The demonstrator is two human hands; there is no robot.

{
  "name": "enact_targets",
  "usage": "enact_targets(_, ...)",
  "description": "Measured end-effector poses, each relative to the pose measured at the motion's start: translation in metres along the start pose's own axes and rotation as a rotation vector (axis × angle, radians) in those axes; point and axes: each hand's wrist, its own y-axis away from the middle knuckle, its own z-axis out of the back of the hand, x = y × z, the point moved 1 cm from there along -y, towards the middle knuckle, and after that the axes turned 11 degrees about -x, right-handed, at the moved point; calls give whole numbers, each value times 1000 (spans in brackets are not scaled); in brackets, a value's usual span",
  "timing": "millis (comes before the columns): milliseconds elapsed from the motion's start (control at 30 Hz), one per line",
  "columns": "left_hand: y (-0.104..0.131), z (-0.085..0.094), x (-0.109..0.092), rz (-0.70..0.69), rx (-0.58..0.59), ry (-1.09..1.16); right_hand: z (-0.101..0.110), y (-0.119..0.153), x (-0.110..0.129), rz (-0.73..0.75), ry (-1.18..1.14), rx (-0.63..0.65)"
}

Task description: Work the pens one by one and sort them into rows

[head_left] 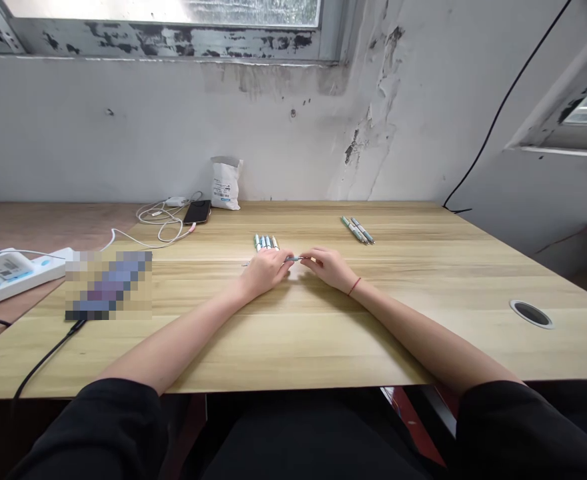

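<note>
Between my two hands, just above the middle of the table, is a thin bluish pen (292,259). My left hand (267,270) has its fingers closed on the pen's left part. My right hand (326,267), with a red string at the wrist, pinches its right end. Several light-coloured pens (265,243) lie side by side right behind my left hand, which partly hides them. Farther back on the right, a small group of greenish and grey pens (357,230) lies slanted on the table.
On the wooden table (293,347) are a white packet (226,183), a dark phone (197,212) with white cables, and a blurred-out device (111,283) with a black cable. A power strip (48,265) lies at far left. A round cable hole (531,314) is at right.
</note>
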Motion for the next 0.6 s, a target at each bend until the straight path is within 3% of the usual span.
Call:
enact_targets(200, 3, -3, -3, -1, -45, 33, 1, 10, -5, -70, -21, 73)
enact_targets(400, 3, -6, -3, 79, -71, 111, 11, 14, -9, -186, -62, -78)
enact_targets(600, 4, -8, 0, 127, -62, 146, 11, 12, -12, -248, -107, -99)
